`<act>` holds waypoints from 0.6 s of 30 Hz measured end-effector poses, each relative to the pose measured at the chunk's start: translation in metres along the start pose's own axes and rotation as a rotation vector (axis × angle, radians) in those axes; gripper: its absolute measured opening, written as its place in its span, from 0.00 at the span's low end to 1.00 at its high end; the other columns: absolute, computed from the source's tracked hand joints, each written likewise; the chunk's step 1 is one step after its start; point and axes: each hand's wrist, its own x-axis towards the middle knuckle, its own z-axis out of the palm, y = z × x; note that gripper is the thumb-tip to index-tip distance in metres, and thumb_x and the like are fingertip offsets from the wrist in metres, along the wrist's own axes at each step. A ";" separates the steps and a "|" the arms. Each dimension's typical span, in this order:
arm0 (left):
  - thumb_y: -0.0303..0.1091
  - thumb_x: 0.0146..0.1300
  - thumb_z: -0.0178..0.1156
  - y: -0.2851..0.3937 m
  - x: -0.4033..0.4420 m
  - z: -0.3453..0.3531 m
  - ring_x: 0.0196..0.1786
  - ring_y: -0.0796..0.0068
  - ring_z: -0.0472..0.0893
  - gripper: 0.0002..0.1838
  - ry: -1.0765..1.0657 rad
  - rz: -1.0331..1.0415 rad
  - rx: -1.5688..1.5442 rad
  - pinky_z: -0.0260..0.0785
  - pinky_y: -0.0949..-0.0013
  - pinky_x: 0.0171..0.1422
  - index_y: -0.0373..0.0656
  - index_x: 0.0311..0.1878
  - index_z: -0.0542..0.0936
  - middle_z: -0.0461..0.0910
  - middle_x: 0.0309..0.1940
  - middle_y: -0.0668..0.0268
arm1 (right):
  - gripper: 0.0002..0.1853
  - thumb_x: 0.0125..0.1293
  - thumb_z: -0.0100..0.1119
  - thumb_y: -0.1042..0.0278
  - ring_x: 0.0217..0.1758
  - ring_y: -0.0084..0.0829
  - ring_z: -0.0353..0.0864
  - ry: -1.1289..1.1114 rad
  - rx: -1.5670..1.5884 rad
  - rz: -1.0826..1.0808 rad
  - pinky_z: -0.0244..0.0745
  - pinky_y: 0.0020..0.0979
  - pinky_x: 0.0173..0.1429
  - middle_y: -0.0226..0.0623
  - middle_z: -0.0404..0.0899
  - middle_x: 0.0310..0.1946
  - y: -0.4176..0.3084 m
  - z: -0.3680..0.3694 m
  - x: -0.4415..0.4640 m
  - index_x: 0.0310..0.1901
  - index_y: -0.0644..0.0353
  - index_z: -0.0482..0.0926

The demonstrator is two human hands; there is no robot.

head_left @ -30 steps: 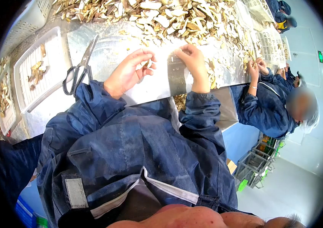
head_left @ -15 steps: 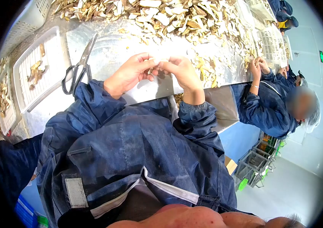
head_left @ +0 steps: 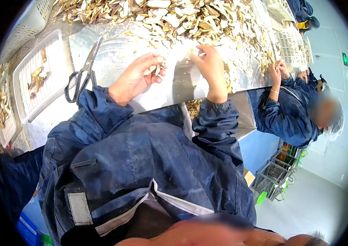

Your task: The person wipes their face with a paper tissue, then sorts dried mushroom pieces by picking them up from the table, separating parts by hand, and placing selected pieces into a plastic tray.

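Observation:
Over the metal table's front edge, my left hand is closed, pinching a small pale mushroom slice between thumb and fingers. To its right, apart from it, my right hand has thumb and forefinger close together above the bright tabletop. Glare washes out its fingertips, and whatever may be between them I cannot make out. Beyond both hands spreads a large heap of brown and cream mushroom slices, with smaller bits scattered toward me. Black-handled scissors lie left of my left hand, blades pointing away.
A white tray with a few brown pieces lies left of the scissors. White perforated baskets stand at right and another basket at upper left. A co-worker in blue works at the right table edge. Metal-framed racks stand below.
My hands, together before, have come apart: the right moved right and away from me, the left slightly left. A mushroom slice now shows in my left hand.

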 end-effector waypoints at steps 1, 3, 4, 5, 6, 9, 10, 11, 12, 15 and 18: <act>0.37 0.73 0.56 0.001 0.000 0.002 0.41 0.76 0.80 0.12 0.001 0.011 -0.024 0.75 0.72 0.41 0.42 0.53 0.77 0.80 0.41 0.66 | 0.17 0.58 0.68 0.60 0.36 0.42 0.83 0.046 0.008 -0.017 0.77 0.38 0.43 0.48 0.83 0.34 -0.003 0.005 0.007 0.44 0.64 0.86; 0.38 0.74 0.55 0.002 0.000 0.005 0.42 0.74 0.81 0.13 0.005 0.031 -0.070 0.75 0.72 0.42 0.41 0.54 0.77 0.80 0.42 0.65 | 0.15 0.60 0.67 0.59 0.37 0.45 0.84 0.053 0.006 0.018 0.77 0.40 0.43 0.48 0.84 0.36 -0.007 0.021 0.022 0.42 0.61 0.87; 0.38 0.74 0.55 0.002 -0.001 0.006 0.43 0.73 0.81 0.13 0.010 0.042 -0.106 0.76 0.71 0.43 0.41 0.54 0.76 0.81 0.43 0.64 | 0.13 0.60 0.66 0.60 0.39 0.46 0.84 0.069 -0.034 0.034 0.77 0.41 0.44 0.47 0.84 0.36 -0.010 0.028 0.023 0.41 0.60 0.87; 0.38 0.75 0.54 0.003 -0.002 0.005 0.43 0.72 0.81 0.13 0.015 0.058 -0.141 0.77 0.70 0.43 0.40 0.55 0.76 0.81 0.43 0.63 | 0.12 0.61 0.66 0.61 0.41 0.48 0.84 0.084 -0.073 0.047 0.77 0.42 0.45 0.47 0.84 0.37 -0.013 0.035 0.025 0.40 0.59 0.87; 0.38 0.75 0.53 0.004 -0.003 0.004 0.44 0.71 0.81 0.13 0.023 0.075 -0.178 0.77 0.70 0.44 0.40 0.55 0.76 0.81 0.44 0.62 | 0.11 0.61 0.65 0.61 0.42 0.49 0.83 0.097 -0.112 0.058 0.77 0.44 0.45 0.47 0.84 0.38 -0.015 0.040 0.027 0.39 0.58 0.87; 0.38 0.77 0.51 0.000 0.000 -0.005 0.46 0.69 0.82 0.14 0.026 0.098 -0.191 0.79 0.68 0.46 0.39 0.55 0.76 0.81 0.46 0.59 | 0.10 0.60 0.66 0.62 0.41 0.48 0.83 0.071 -0.139 0.076 0.77 0.44 0.44 0.45 0.84 0.38 -0.014 0.042 0.021 0.37 0.58 0.87; 0.39 0.77 0.51 -0.002 0.001 -0.009 0.47 0.68 0.82 0.14 0.016 0.108 -0.190 0.79 0.67 0.46 0.39 0.55 0.76 0.81 0.46 0.59 | 0.09 0.60 0.66 0.62 0.40 0.49 0.83 0.059 -0.137 0.090 0.77 0.44 0.44 0.44 0.84 0.37 -0.012 0.039 0.017 0.37 0.58 0.87; 0.39 0.77 0.51 -0.003 0.004 -0.012 0.47 0.67 0.83 0.14 0.004 0.116 -0.188 0.80 0.67 0.47 0.39 0.55 0.76 0.81 0.47 0.58 | 0.09 0.60 0.66 0.62 0.39 0.46 0.84 0.062 -0.080 0.095 0.77 0.42 0.43 0.43 0.84 0.35 -0.007 0.036 0.013 0.37 0.58 0.87; 0.39 0.77 0.50 -0.005 0.005 -0.012 0.48 0.67 0.83 0.14 -0.010 0.122 -0.184 0.80 0.66 0.47 0.39 0.55 0.76 0.81 0.48 0.58 | 0.09 0.60 0.67 0.62 0.37 0.42 0.84 0.068 -0.022 0.100 0.77 0.39 0.42 0.42 0.85 0.34 -0.004 0.031 0.010 0.37 0.59 0.87; 0.41 0.78 0.48 -0.003 0.004 -0.008 0.49 0.65 0.83 0.16 0.056 0.114 -0.190 0.81 0.66 0.48 0.39 0.55 0.75 0.81 0.49 0.57 | 0.10 0.62 0.66 0.65 0.33 0.29 0.82 0.004 0.352 0.246 0.75 0.30 0.39 0.36 0.85 0.30 -0.015 0.015 0.005 0.37 0.64 0.86; 0.43 0.79 0.46 -0.003 0.004 -0.003 0.49 0.64 0.83 0.17 0.016 0.065 -0.284 0.81 0.66 0.48 0.38 0.55 0.75 0.81 0.49 0.56 | 0.12 0.64 0.67 0.66 0.33 0.18 0.77 -0.180 0.688 0.281 0.72 0.23 0.38 0.30 0.85 0.30 -0.038 0.003 0.002 0.39 0.69 0.85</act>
